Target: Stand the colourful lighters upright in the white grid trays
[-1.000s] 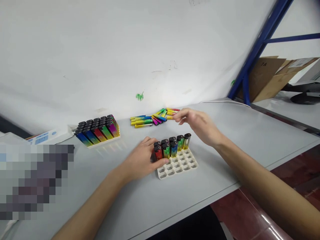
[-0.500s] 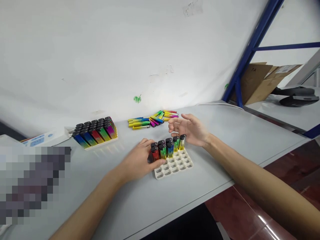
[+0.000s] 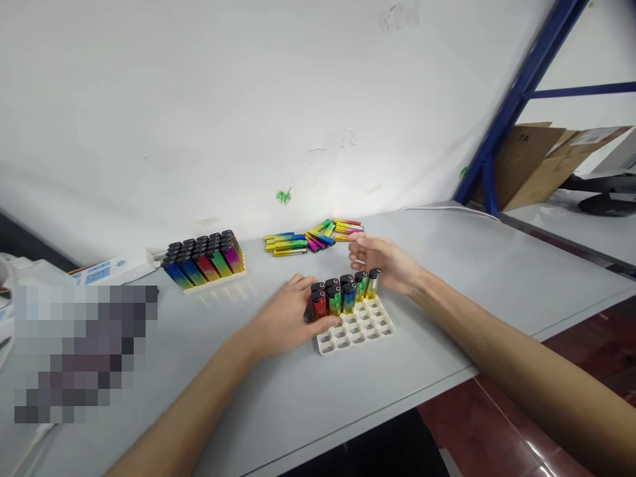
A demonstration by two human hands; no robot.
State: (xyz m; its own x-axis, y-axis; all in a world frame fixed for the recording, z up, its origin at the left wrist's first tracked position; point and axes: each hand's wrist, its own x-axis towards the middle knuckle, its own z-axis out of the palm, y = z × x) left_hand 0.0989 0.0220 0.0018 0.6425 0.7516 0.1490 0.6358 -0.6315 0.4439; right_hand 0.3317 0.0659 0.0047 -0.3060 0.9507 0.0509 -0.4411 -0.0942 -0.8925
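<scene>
A white honeycomb tray point(image 3: 365, 329) lies on the grey table, with several rainbow-coloured lighters point(image 3: 344, 293) with black caps standing in its far rows. My left hand point(image 3: 288, 317) rests against the tray's left side, its fingers curled around the leftmost lighters. Just behind the lighter row, my right hand point(image 3: 385, 262) hovers with its fingers loosely apart and nothing in them. Behind it lies a loose pile of lighters point(image 3: 313, 237) on their sides.
A second tray, full of lighters point(image 3: 205, 260), stands at the left near the wall, with a white device point(image 3: 112, 270) beside it. A blue rack post point(image 3: 517, 99) and cardboard boxes point(image 3: 541, 156) stand at the right. The table's front edge runs close below the tray.
My right hand has drawn back from the loose pile toward the tray and sunk behind the standing lighters. The left hand has stayed at the tray.
</scene>
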